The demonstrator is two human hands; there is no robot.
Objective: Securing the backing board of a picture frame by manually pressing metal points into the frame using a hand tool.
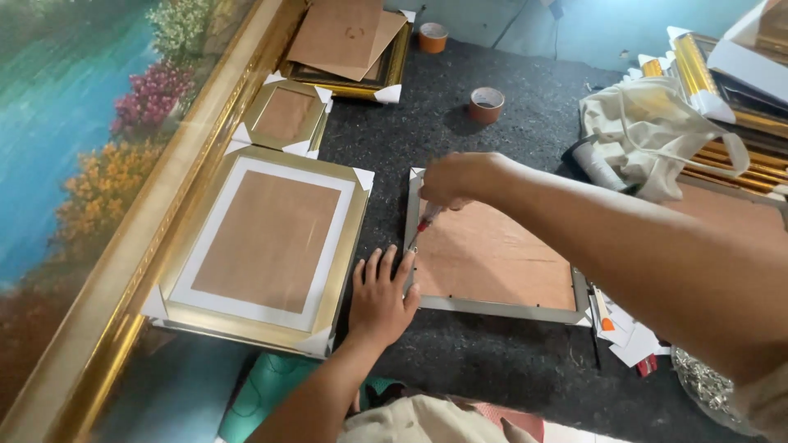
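A silver picture frame (501,309) lies face down on the dark felt table (509,361), its brown backing board up. My left hand (382,295) rests flat on the table with its fingers against the frame's left rail. My right hand (455,179) is closed around a small red-handled tool (427,219) whose tip touches the frame's left inner edge, just above my left fingers.
A larger gold frame (267,246) with white corner guards lies to the left, a smaller gold one (286,115) behind it. A big gilt-framed landscape painting (90,189) leans at far left. Two tape rolls (486,104), a cloth bag (648,139), stacked frames and loose corner guards (632,340) sit around.
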